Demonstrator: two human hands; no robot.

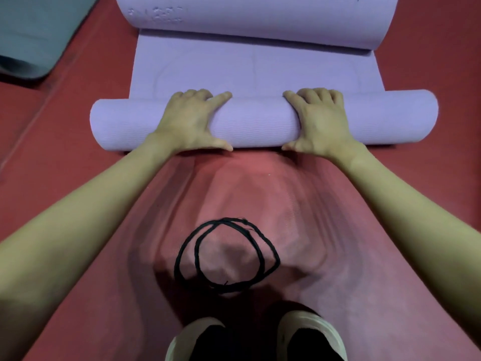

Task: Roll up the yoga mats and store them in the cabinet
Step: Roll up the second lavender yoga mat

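While arms reach forward, both hands, left and right, fingers curled over the rolled purple mat, thumbs underneath.

left hand | right hand | fingers curled, thumbs spread, arms outstretched

Views: one only, worn on the person's head; no second view shares the scene.
Direction: forward and steeply down at the red floor.
Nearness: close; both forearms reach in from the bottom corners, and the left hand and right hand sit just above the middle of the frame.
Lens: wide-angle; the purple mat bows outward toward the edges.
Bottom edge: the person's shoes, straight below the camera.
Top edge: cuts off the far curl of the mat.
Left corner: part of a grey mat.
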